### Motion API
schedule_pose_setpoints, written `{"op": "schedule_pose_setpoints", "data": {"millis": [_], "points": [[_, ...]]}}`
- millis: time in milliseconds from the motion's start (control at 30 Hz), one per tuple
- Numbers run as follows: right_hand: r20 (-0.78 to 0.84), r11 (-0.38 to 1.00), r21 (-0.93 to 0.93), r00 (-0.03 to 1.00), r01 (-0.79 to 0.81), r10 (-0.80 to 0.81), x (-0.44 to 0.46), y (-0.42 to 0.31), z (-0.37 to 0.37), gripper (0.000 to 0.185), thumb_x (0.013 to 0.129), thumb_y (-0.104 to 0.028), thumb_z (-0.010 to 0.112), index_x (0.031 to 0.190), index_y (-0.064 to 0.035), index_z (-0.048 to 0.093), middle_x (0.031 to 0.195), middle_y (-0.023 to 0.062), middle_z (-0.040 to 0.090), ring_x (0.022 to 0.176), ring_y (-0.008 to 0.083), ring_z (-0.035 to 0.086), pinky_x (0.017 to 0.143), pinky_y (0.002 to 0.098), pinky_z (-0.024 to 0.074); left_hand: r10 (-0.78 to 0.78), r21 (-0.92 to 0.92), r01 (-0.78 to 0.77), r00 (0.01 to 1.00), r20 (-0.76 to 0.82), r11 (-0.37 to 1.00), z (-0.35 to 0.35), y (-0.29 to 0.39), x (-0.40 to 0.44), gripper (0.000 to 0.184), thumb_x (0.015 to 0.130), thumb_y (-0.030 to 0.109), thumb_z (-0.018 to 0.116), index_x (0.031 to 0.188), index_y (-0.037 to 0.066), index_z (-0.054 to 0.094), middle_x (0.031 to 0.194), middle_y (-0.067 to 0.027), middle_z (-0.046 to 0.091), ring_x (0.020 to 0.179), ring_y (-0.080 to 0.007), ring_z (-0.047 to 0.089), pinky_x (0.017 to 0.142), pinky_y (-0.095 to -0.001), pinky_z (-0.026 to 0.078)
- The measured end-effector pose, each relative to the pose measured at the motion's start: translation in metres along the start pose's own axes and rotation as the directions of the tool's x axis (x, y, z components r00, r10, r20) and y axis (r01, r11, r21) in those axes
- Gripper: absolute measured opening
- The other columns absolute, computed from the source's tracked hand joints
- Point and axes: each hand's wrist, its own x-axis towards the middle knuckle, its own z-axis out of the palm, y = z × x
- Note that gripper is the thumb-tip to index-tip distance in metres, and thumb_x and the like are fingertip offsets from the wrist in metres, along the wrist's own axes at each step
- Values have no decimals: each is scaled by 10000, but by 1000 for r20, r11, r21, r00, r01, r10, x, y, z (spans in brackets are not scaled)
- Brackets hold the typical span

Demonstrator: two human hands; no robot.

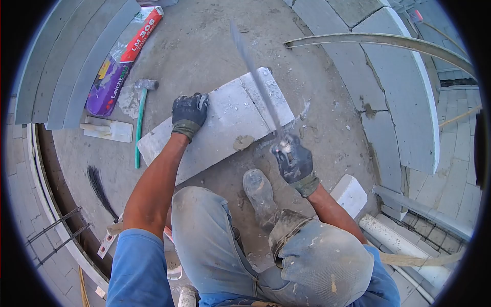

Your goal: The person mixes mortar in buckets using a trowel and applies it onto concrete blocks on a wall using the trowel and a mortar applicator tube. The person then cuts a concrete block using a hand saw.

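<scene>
A pale lightweight concrete block (pixel 225 115) lies slantwise on the dusty floor before my knees. My gloved left hand (pixel 190 112) presses on its upper edge, fingers curled over the far side. In my gloved right hand (pixel 293 159) is the handle of a hand saw (pixel 258 84), its long blade blurred by motion. The blade runs across the block near its right end, beside a dark line that crosses the top. White crumbs and a grey mortar lump (pixel 243 142) sit on the block. Where the saw teeth meet the block is too blurred to tell.
Left of the block lie a hammer (pixel 140 115) with a green handle, a trowel (pixel 110 129), a brush (pixel 99 189) and a mortar bag (pixel 123 66). A white offcut (pixel 350 195) rests at right. Block walls (pixel 378 92) stand to the right, with a curved strip (pixel 383 38) leaning across.
</scene>
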Motion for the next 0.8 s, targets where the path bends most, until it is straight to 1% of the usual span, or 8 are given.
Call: {"op": "schedule_pose_setpoints", "data": {"millis": [100,167,233,433,567,633,700,800], "points": [[-232,996,23,969,90,-83,35,-40,-19,365,899,-143,655,1193,26,521,836,166,672,725,372,682,601,396,534,-18,12,18,1000,-5,1000,3,-1,-5,376,981,389,457,1007,105,702,916,-174,709,907,-367,654,936,-490,436],[-259,992,-48,958,113,-122,14,4,8,391,895,-150,656,1221,14,517,838,171,674,730,374,679,619,405,537,-10,10,10,999,-36,1000,6,-3,-4,376,980,388,458,1004,104,703,912,-174,709,909,-365,654,938,-491,435],[108,953,-304,993,-8,43,-22,62,42,413,893,-164,653,1234,22,515,844,188,677,733,386,674,632,428,536,-6,-30,5,1000,-12,1000,4,-3,-1,377,979,395,462,1006,107,704,915,-176,708,919,-374,651,940,-490,434],[148,973,-49,962,-226,230,11,7,7,377,889,-171,652,1190,17,529,859,193,690,724,403,673,609,451,527,23,26,-22,999,-34,999,-3,2,1,375,992,367,453,974,94,708,864,-168,701,847,-358,656,927,-477,442],[-163,998,-53,986,30,-38,0,9,-1,382,885,-170,654,1177,39,525,845,225,675,706,411,667,596,472,526,16,17,-16,1000,-4,1000,0,2,-3,366,992,354,456,928,93,706,829,-167,696,820,-365,655,925,-477,446],[97,955,-291,991,-66,98,-41,69,34,378,881,-156,657,1174,42,524,825,226,658,691,412,655,599,481,524,-15,8,15,1000,18,1000,-1,5,4,365,991,352,457,916,94,704,824,-166,695,814,-364,655,930,-475,447],[82,956,-285,992,-68,96,-27,60,34,377,877,-141,660,1177,41,523,807,227,641,685,427,639,598,494,517,14,13,-13,994,-106,1000,-2,3,2,369,990,357,458,908,95,704,841,-169,699,822,-363,659,950,-468,446],[164,981,-69,968,-181,190,-8,27,8,397,880,-140,658,1201,44,515,827,224,657,698,420,653,595,464,527,1,41,-1,1000,-8,999,-7,6,4,373,989,370,460,976,92,709,889,-172,707,882,-365,663,981,-473,432]]}}
